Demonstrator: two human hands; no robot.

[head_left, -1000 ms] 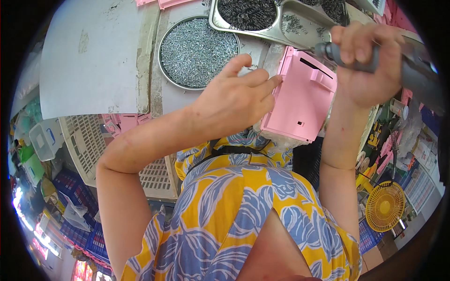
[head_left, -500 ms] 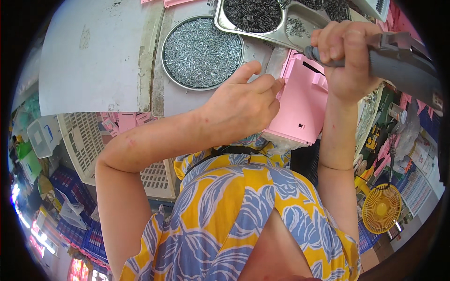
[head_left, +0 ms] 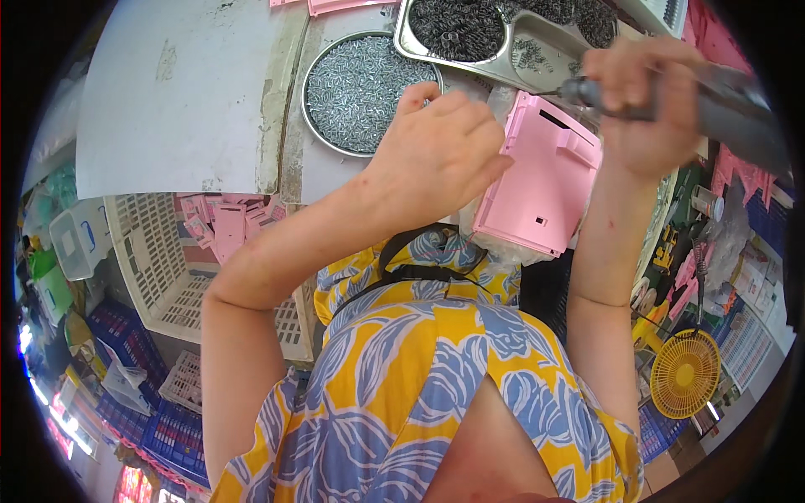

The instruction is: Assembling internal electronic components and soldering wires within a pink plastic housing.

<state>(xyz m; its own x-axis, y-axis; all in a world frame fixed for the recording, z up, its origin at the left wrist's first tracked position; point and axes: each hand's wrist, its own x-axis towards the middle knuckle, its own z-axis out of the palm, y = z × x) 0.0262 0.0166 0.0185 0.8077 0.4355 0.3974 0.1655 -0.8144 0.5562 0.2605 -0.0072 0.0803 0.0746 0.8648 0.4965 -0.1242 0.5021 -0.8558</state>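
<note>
A grey electric screwdriver [head_left: 713, 105] is gripped in my right hand [head_left: 650, 109], which is smeared by motion. Its thin bit points left over the far edge of a pink plastic casing [head_left: 541, 180]. That casing has a small square hole, a slot and a raised tab. It lies tilted before me on clear plastic wrap [head_left: 511, 250]. My left hand [head_left: 444, 151] hovers at the casing's left side with its fingers curled in; what they hold, if anything, is hidden. Beyond that hand stands a round metal dish [head_left: 310, 113] heaped with small silver screws.
At the back, a compartmented steel tray [head_left: 503, 71] holds dark springs and small parts. A pale board [head_left: 184, 101] covers the table's left. Below it stands a white plastic basket [head_left: 155, 268] with pink parts [head_left: 231, 226]. A yellow fan [head_left: 685, 373] is at the right.
My left hand has lifted off the casing's left edge and shifted slightly away and left. The screwdriver in my right hand has drawn back to the right.
</note>
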